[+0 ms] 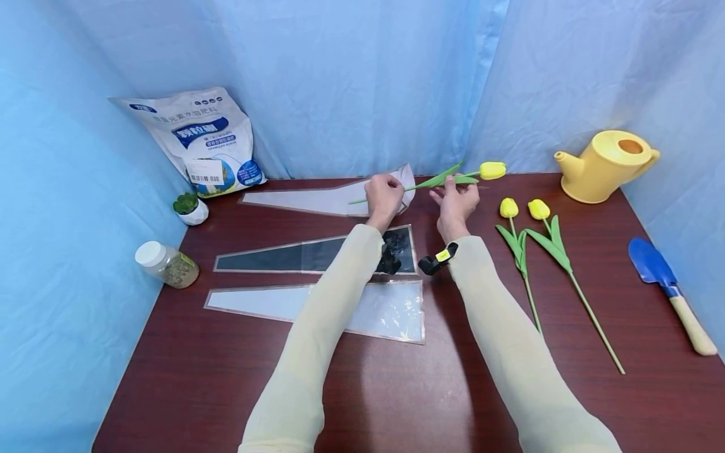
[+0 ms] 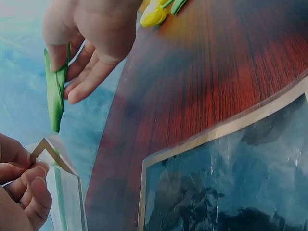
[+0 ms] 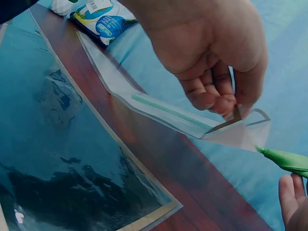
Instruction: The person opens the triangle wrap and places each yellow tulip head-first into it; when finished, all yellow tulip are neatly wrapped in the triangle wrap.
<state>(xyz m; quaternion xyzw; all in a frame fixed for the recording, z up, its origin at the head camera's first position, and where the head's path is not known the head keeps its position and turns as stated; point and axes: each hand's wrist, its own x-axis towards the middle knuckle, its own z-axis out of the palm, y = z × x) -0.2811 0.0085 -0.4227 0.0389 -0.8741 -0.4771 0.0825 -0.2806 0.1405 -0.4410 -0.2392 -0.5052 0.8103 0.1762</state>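
A yellow can [image 1: 606, 165] stands at the table's [image 1: 396, 390] far right; trowel [image 1: 668, 292] nearer. Left of the table: bag [image 1: 198, 141], succulent [image 1: 189, 209], jar [image 1: 167, 264].

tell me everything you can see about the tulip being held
The held tulip is an artificial-looking flower with a closed yellow bud, long green leaves and a thin pale green stem. It lies nearly level above the table's far edge, bud to the right. The right hand pinches its leaves; its stem end runs into the clear sleeve whose open mouth the left hand pinches.
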